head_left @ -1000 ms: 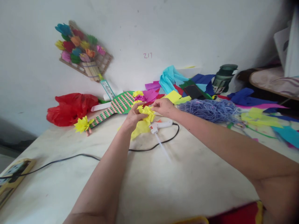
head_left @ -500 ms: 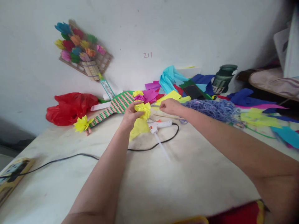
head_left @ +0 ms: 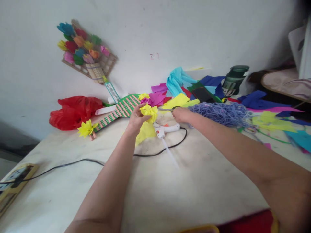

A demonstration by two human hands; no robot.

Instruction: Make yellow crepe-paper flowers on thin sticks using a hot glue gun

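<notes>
In my left hand (head_left: 136,120), a yellow crepe-paper flower (head_left: 149,111) is pinched between thumb and fingers. My right hand (head_left: 181,115) is closed at the dark handles of a pair of scissors (head_left: 165,109), whose blades point left toward the flower; the fingertips are partly hidden. Just below both hands lies a white glue gun (head_left: 167,128) with a clear glue stick. Beside my left wrist is a thin yellow paper piece (head_left: 145,134). Behind that hand rests a green, pink-striped guitar-shaped craft (head_left: 127,106) with yellow and magenta paper flowers on it.
A black cord (head_left: 85,160) runs to a power strip (head_left: 18,181) on the left. Purple shredded strands (head_left: 218,113), coloured paper sheets (head_left: 179,81) and a dark jar (head_left: 235,79) stand or lie at right. A red plastic bag (head_left: 75,111) sits left; a flower bouquet (head_left: 85,48) leans against the wall.
My right hand has shifted slightly right and closed at the scissors' handles. My left hand still holds the yellow paper flower, which is turned a little differently.
</notes>
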